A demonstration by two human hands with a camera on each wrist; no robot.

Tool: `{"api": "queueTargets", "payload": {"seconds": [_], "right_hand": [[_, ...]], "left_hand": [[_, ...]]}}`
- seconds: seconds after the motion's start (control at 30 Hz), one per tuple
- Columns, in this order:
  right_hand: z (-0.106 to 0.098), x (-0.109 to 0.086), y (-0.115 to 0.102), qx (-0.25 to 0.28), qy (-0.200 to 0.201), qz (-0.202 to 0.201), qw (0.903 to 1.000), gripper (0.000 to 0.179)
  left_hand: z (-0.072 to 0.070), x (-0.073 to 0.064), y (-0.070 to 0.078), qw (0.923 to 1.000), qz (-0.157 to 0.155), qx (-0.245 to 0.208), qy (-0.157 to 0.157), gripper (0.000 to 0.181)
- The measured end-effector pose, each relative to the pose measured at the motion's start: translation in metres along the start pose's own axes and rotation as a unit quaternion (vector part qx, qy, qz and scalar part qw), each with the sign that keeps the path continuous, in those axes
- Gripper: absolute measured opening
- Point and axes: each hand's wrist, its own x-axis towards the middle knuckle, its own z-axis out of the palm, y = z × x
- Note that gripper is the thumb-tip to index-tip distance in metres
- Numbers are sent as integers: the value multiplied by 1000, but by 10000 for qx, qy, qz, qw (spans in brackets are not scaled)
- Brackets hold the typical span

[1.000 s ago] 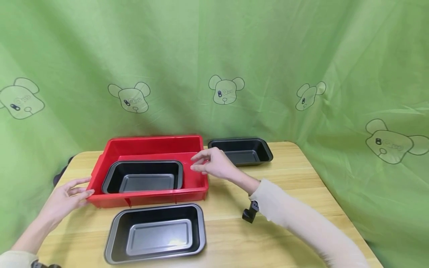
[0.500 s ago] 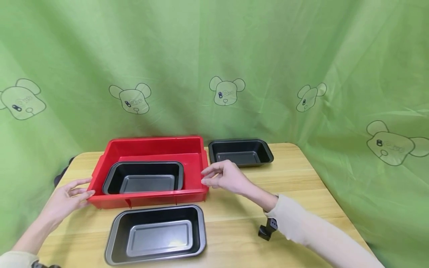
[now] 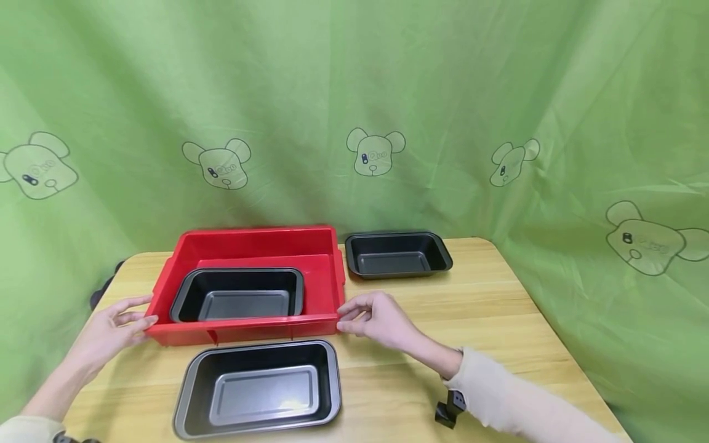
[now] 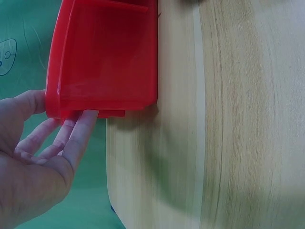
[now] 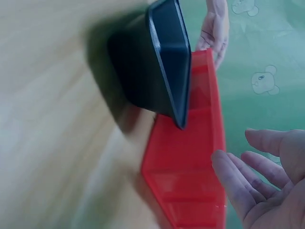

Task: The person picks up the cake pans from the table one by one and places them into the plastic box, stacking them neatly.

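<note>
Nearest, a loaf pan [image 3: 263, 394] sits on the table [image 3: 432, 301] just in front of the red bin [image 3: 252, 331]; the left hand [image 3: 113, 326] pinches the bin's left front corner between thumb and fingers, while the right hand [image 3: 379, 319], thumb and fingers parted and holding nothing, is at its right front corner, contact unclear. A second pan [image 3: 244, 303] stands inside the bin, toward its left front. Beyond, a third pan [image 3: 396, 261] stands beside the bin's right rear, before a green curtain [image 3: 443, 74].
</note>
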Motion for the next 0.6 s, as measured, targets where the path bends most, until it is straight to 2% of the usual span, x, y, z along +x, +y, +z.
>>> {"api": "queueTargets", "payload": {"seconds": [0.13, 0.4, 0.6], "right_hand": [[10, -2, 8, 85, -83, 122, 9999, 27], [29, -3, 19, -107, -125, 87, 9998, 28], [40, -1, 25, -42, -190, 40, 9998, 28]], "left_hand": [[0, 1, 0, 10000, -36, 68, -8, 72], [1, 0, 3, 9999, -72, 65, -31, 72], [0, 0, 4, 9999, -106, 53, -34, 72]]}}
